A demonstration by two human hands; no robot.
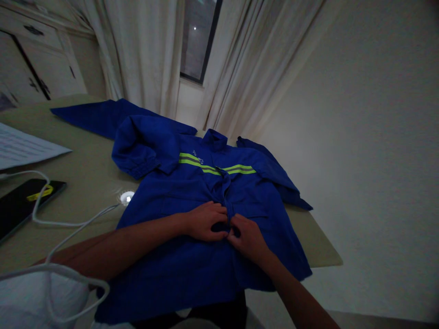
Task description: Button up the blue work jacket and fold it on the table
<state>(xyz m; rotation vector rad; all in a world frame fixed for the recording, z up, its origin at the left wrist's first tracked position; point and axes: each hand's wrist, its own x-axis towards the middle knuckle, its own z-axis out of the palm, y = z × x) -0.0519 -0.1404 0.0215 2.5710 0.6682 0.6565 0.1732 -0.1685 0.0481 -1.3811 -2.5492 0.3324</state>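
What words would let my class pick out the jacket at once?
On the table by the curtains, the left hand and right hand meet on a blue jacket. Lime stripes across its chest set it apart from the white paper and black device nearby.

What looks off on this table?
The blue work jacket lies askew, with one sleeve folded back across its chest. A white cable also trails over a black device nearby.

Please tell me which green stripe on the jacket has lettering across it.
The stripe left of the placket has it; the stripe right of it shows none.
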